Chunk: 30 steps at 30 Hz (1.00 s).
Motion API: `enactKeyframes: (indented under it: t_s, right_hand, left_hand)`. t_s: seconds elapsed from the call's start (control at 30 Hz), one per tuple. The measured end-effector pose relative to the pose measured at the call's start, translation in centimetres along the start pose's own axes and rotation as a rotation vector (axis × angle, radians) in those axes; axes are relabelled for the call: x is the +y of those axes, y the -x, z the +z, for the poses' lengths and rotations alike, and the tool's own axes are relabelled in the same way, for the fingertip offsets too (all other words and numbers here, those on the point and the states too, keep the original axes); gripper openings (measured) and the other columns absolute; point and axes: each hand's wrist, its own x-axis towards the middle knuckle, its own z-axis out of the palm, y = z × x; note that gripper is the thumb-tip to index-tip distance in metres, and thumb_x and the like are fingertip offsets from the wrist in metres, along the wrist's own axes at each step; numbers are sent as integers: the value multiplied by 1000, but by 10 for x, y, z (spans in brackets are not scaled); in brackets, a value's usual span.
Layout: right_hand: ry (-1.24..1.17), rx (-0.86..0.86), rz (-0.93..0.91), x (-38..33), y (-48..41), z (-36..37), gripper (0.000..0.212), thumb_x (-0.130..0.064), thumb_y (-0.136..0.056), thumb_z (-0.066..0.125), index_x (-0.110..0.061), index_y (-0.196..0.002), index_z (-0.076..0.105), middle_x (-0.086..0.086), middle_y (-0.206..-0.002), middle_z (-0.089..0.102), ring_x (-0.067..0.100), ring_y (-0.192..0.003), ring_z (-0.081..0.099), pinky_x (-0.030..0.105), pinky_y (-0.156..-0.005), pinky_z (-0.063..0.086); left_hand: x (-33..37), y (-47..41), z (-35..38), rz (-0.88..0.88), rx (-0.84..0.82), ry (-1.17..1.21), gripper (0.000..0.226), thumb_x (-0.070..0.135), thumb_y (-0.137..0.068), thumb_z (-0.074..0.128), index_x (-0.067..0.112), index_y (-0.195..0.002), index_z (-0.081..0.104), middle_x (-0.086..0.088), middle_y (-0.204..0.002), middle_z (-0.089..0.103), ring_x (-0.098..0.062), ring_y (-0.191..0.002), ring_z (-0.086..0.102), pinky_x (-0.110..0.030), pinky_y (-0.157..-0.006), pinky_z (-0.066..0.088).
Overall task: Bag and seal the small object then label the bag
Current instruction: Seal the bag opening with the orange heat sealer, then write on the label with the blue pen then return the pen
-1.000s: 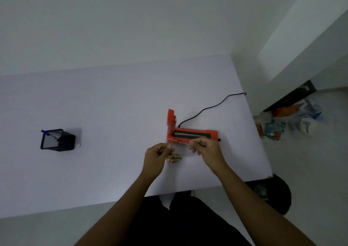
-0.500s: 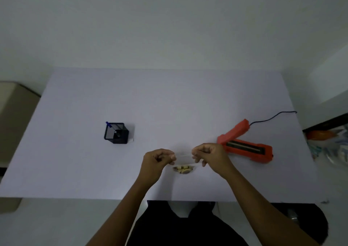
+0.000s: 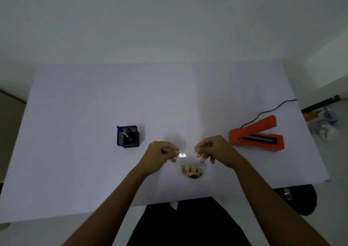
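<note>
A small clear plastic bag (image 3: 188, 161) hangs between my two hands above the white table (image 3: 94, 98). Several small tan pieces (image 3: 192, 171) lie at the bag's bottom. My left hand (image 3: 162, 154) pinches the bag's top left corner. My right hand (image 3: 212, 150) pinches the top right corner. An orange heat sealer (image 3: 258, 136) with its lid raised lies to the right of my right hand, apart from it. A black pen holder (image 3: 128, 137) with a blue marker (image 3: 124, 132) in it stands to the left of my left hand.
The sealer's black cord (image 3: 267, 112) runs to the table's right edge. A small white slip (image 3: 143, 142) lies beside the pen holder. Clutter sits on the floor (image 3: 323, 125) past the right edge. A wall stands behind the table.
The view has swung left, so the sealer now lies off to the right of my hands. Both hands still hold the bag by its top corners, now away from the sealer.
</note>
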Motion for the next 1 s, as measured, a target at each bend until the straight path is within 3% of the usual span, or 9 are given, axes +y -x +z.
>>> enactKeyframes:
  t_s: [0.23,0.4,0.47,0.53,0.6,0.67,0.77,0.9,1.0]
  right_hand:
    - [34,161,90,6,-69,-18,10,-12,-89,69,-3,-90,74,17,-83,75,23,-62,71,26,-46,51]
    - [-24,295,108,13,-125,-23,9,-4,-90,65,-6,-85,72,20,-83,72,24,-56,66,27,-47,53]
    - [-111,331,103,16,-145,-23,8,-6,-91,66,-4,-96,71,19,-90,71,23,-61,68,29,-53,56]
    - [-162,370,96,23,-161,-24,28,-16,-91,68,-7,-117,64,11,-101,70,21,-78,70,32,-63,60]
    - [-115,428,123,35,-169,-25,40,-28,-90,69,-14,-126,59,3,-109,67,20,-92,68,39,-76,61]
    - [-48,470,169,54,-167,-24,42,-36,-87,70,-17,-124,58,0,-108,67,22,-95,68,45,-85,59]
    - [-20,436,228,80,-149,-14,38,-41,-84,73,-19,-112,60,-2,-97,66,24,-90,68,46,-85,58]
    - [53,332,230,103,-122,4,35,-33,-79,80,-20,-104,60,1,-89,67,19,-83,67,30,-75,56]
    - [71,343,235,109,-116,9,36,-19,-76,83,-14,-105,62,2,-81,63,16,-76,62,17,-66,49]
  left_hand:
    - [-23,-75,2,-26,153,-148,6,7,-88,69,8,-90,74,-2,-76,75,-9,-61,69,-21,-64,55]
    - [-38,-117,7,-89,301,-233,20,1,-93,56,11,-99,71,-2,-83,73,-10,-68,69,-26,-75,55]
    - [-40,-126,7,-136,400,-242,17,10,-94,56,12,-107,68,-4,-88,73,-16,-75,70,-29,-77,56]
    - [-44,-130,7,-252,453,-213,28,30,-95,59,12,-117,61,-5,-97,71,-21,-83,69,-32,-78,56]
    - [-51,-129,9,-377,435,-212,43,46,-94,56,12,-120,58,-4,-100,68,-22,-87,67,-34,-78,54]
    - [-59,-125,13,-435,351,-312,46,54,-93,52,10,-101,63,-7,-89,70,-23,-80,67,-32,-73,50]
    - [-77,-117,21,-470,228,-325,48,56,-88,59,9,-79,63,-5,-73,70,-20,-67,66,-33,-68,51]
    - [-90,-110,32,-476,167,-391,23,35,-85,71,15,-96,68,-1,-85,72,-15,-78,69,-34,-76,59]
    - [-91,-109,38,-463,150,-412,15,27,-83,74,16,-92,69,0,-81,72,-13,-72,68,-29,-70,58]
